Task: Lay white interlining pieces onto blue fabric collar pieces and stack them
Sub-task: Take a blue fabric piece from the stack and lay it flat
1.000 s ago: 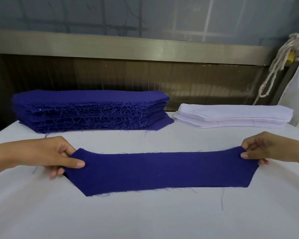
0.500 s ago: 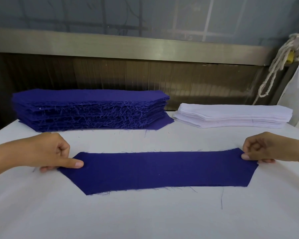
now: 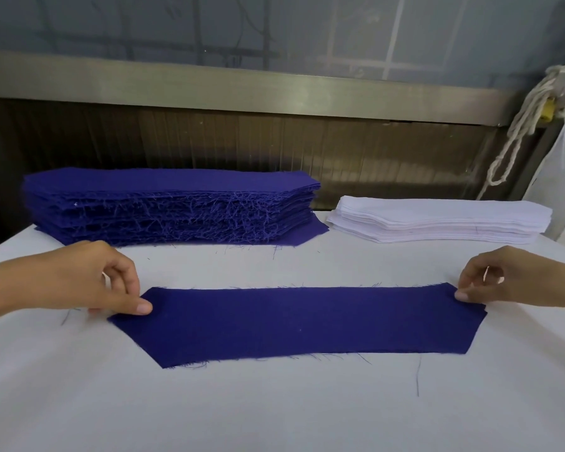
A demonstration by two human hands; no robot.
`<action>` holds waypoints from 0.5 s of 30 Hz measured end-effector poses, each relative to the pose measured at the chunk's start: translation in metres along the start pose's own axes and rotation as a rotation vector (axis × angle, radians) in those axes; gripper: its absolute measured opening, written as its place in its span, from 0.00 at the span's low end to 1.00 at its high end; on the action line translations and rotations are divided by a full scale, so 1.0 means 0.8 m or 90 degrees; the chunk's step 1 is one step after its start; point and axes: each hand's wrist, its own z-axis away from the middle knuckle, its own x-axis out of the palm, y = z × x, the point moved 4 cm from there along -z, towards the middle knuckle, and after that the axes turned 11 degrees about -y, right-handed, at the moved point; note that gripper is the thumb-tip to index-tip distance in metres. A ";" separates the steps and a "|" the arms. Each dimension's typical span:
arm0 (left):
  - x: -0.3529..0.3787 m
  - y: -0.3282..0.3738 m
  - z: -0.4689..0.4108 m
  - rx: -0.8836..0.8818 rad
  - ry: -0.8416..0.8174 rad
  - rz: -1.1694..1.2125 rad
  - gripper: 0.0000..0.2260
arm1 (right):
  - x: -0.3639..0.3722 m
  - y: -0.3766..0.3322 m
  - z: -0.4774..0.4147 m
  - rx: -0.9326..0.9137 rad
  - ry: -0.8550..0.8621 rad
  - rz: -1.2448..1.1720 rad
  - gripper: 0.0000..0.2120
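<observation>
The white-covered table [image 3: 274, 412] carries one blue collar piece [image 3: 294, 321] lying flat near its front middle. At the back left sits a tall stack of blue pieces [image 3: 170, 207], and just beside it on the right a lower stack of white interlining pieces [image 3: 437, 220]. Loose blue threads [image 3: 417, 370] lie scattered about.

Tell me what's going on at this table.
A person holds one dark blue fabric collar piece flat on the white table. The left hand has its thumb on the piece's left end and the right hand has a fingertip on its right end. Behind, a tall stack of blue collar pieces sits on the left and a lower stack of white interlining pieces on the right. No white piece is on the laid-out blue one yet.
</observation>
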 end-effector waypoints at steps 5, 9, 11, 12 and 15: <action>0.003 -0.001 0.000 -0.061 0.009 -0.037 0.25 | 0.003 -0.010 -0.003 0.011 0.020 0.066 0.07; 0.006 0.000 0.000 -0.068 -0.016 -0.019 0.27 | 0.007 -0.014 -0.005 0.031 -0.008 0.081 0.06; 0.009 0.001 -0.001 -0.062 -0.030 0.001 0.25 | 0.009 -0.014 -0.006 0.038 -0.017 0.082 0.07; 0.011 0.001 -0.002 -0.058 -0.039 0.010 0.24 | 0.011 -0.015 -0.007 0.041 -0.024 0.081 0.08; 0.017 0.004 -0.004 -0.037 -0.064 0.014 0.19 | 0.015 -0.014 -0.008 0.050 -0.037 0.062 0.07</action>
